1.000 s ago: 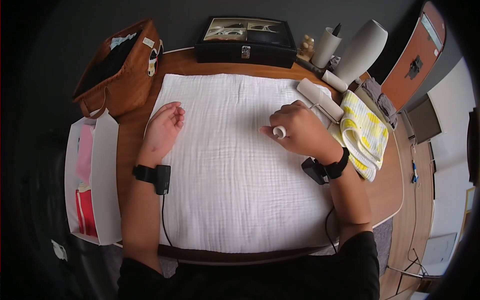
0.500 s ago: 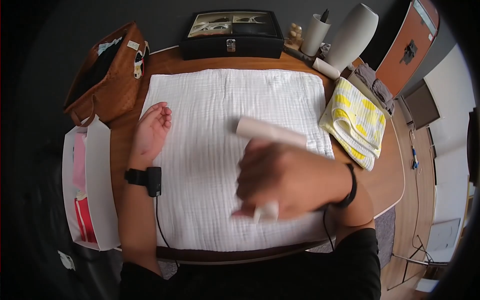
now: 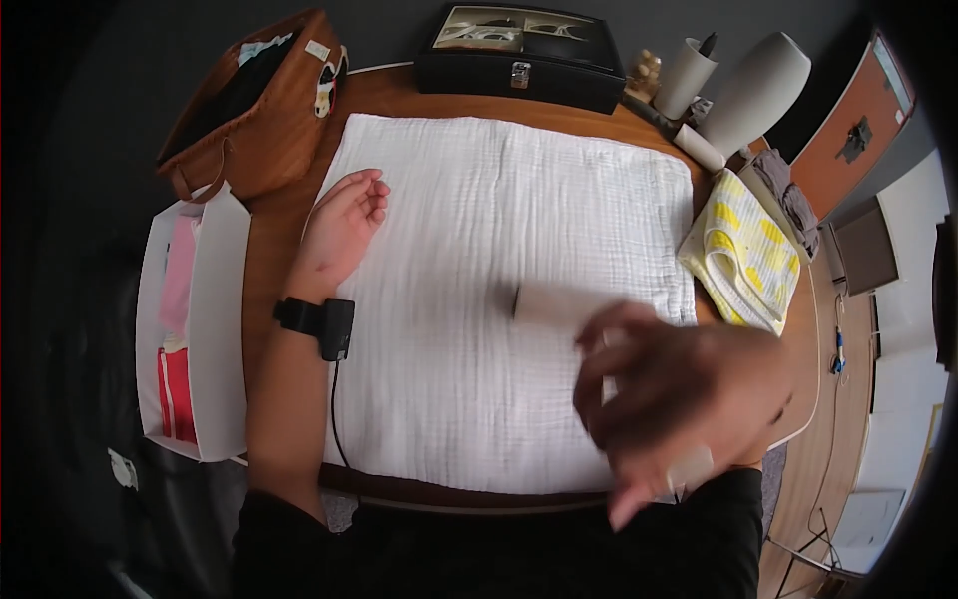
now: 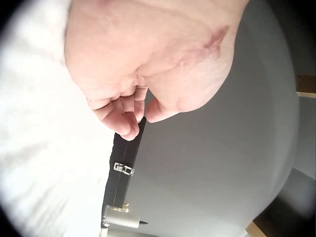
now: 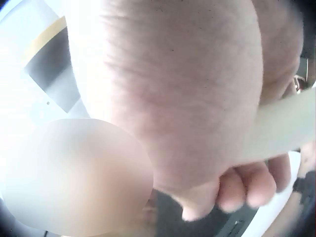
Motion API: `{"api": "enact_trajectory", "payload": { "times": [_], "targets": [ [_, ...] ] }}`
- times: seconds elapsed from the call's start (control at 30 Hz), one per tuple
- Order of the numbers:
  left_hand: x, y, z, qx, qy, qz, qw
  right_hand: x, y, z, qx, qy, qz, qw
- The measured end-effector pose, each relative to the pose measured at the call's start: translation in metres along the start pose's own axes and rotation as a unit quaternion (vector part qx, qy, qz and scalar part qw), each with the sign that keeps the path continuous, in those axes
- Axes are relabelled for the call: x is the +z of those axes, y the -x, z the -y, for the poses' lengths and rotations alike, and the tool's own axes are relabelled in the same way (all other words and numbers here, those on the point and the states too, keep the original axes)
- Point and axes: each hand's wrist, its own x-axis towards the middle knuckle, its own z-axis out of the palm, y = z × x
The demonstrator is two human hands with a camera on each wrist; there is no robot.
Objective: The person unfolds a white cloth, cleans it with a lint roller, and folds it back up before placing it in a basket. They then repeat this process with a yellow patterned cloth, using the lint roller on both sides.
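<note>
A lint roller point(image 3: 557, 302) is in my right hand point(image 3: 689, 384), which is blurred and raised over the right front of the white cloth point(image 3: 439, 379). In the right wrist view, the fingers curl round its pale handle point(image 5: 281, 126). The handle's end shows beside the thumb in the head view, while the hand hides part of the roller. My left hand point(image 3: 344, 225) rests at the cloth's left edge, palm turned inward. Its fingers are loosely bent and hold nothing, as the left wrist view also shows.
A brown basket point(image 3: 264, 140) and a white box point(image 3: 222, 329) with folded fabrics stand left. At the back is a black glasses case point(image 3: 519, 88). A white vase point(image 3: 763, 95), a pen holder point(image 3: 687, 80) and a yellow-patterned cloth point(image 3: 743, 255) are at the right.
My right hand has carried the lint roller from the cloth's back right side toward my body and up. The left hand stays at the cloth's left edge; the head view has shifted slightly.
</note>
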Motion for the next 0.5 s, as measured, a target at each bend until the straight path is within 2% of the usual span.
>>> {"api": "enact_trajectory", "payload": {
  "times": [0.07, 0.17, 0.2, 0.23, 0.33, 0.5],
  "targets": [
    [-0.001, -0.001, 0.001, -0.001, -0.001, 0.000, 1.000, 0.013, 0.003, 0.009, -0.036, -0.041, 0.029, 0.998],
    [-0.001, -0.002, 0.002, -0.001, -0.003, -0.007, 1.000, 0.003, 0.008, 0.015, -0.019, -0.049, 0.016, 0.998],
    [0.000, -0.001, 0.002, -0.001, -0.004, -0.009, 1.000, -0.001, 0.008, 0.011, -0.012, -0.041, -0.019, 0.999],
    [0.001, 0.000, 0.001, -0.001, -0.005, -0.011, 1.000, 0.002, 0.009, 0.006, 0.008, -0.042, -0.090, 0.995],
    [-0.001, -0.001, 0.002, -0.001, -0.005, -0.010, 1.000, 0.009, 0.007, -0.006, 0.021, -0.024, -0.191, 0.981],
    [-0.003, -0.002, 0.002, 0.005, -0.010, -0.007, 1.000, -0.003, 0.013, -0.011, 0.049, 0.017, -0.179, 0.982]
  ]
}}
